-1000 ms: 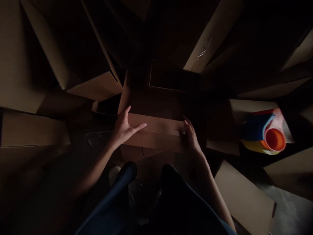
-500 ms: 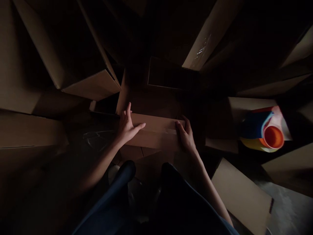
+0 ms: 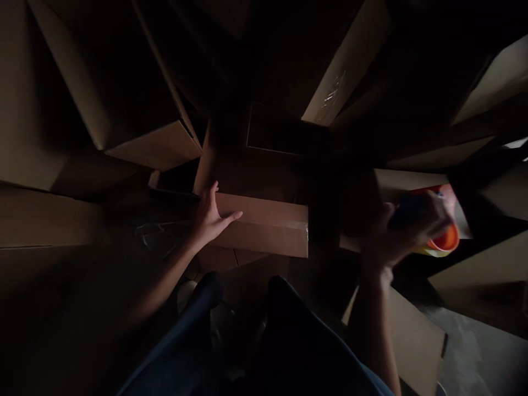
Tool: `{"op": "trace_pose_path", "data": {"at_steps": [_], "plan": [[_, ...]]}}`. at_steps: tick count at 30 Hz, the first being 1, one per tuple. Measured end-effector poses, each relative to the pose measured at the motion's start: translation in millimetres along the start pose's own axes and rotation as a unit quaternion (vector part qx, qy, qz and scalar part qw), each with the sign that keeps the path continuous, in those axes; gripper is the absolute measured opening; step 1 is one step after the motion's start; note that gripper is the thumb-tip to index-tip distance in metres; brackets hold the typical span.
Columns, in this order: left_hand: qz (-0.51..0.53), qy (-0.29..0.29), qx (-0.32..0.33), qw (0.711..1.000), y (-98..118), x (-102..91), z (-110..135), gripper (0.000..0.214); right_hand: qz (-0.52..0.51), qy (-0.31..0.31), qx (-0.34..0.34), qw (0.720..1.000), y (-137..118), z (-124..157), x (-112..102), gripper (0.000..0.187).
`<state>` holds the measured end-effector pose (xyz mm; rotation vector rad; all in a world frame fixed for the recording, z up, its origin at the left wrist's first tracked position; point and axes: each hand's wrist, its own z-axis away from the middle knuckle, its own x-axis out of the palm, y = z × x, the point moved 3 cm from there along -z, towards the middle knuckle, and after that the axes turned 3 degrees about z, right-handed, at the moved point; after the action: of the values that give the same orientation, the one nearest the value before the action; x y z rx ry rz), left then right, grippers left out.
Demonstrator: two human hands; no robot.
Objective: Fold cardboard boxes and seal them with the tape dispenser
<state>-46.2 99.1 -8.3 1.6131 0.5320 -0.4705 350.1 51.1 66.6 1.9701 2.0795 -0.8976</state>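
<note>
A long, narrow cardboard box (image 3: 264,215) lies in front of my knees, with a strip of clear tape along its top that ends in a shiny bit at the right edge. My left hand (image 3: 212,217) holds its left end, thumb out across the top and fingers by the far left corner. Off to the right, my right hand (image 3: 406,234) is over a blue, red and yellow object with an orange ring (image 3: 447,239), possibly a tape dispenser. Blur smears that hand; its thumb and fingers lie on either side of the blue part. Whether they grip it is unclear.
The object sits on a cardboard box (image 3: 408,179). A big open carton (image 3: 160,146) stands at the left, and another box with shiny tape (image 3: 325,104) at the back. A cardboard piece (image 3: 416,341) lies on the pale floor (image 3: 478,352). Much is dark.
My right hand has left the right end of the narrow box and moved right, over the coloured object. My left hand stays at the box's left end. The view has shifted slightly.
</note>
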Motion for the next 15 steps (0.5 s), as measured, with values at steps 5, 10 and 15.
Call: {"op": "trace_pose_path", "data": {"at_steps": [5,10,15], "plan": [[-0.005,0.013,-0.012,1.000,0.7,2.4,6.8,0.095,0.159,-0.059,0.175,0.970,82.0,-13.1,-10.2,0.099],[0.054,0.039,-0.014,0.998,4.8,-0.6,9.4,0.097,0.217,-0.136,0.353,0.900,94.5,0.6,0.9,0.042],[0.169,0.119,-0.040,0.978,6.5,-23.5,9.9,0.064,0.124,-0.139,0.309,0.933,67.1,-4.2,-20.6,0.040]]}}
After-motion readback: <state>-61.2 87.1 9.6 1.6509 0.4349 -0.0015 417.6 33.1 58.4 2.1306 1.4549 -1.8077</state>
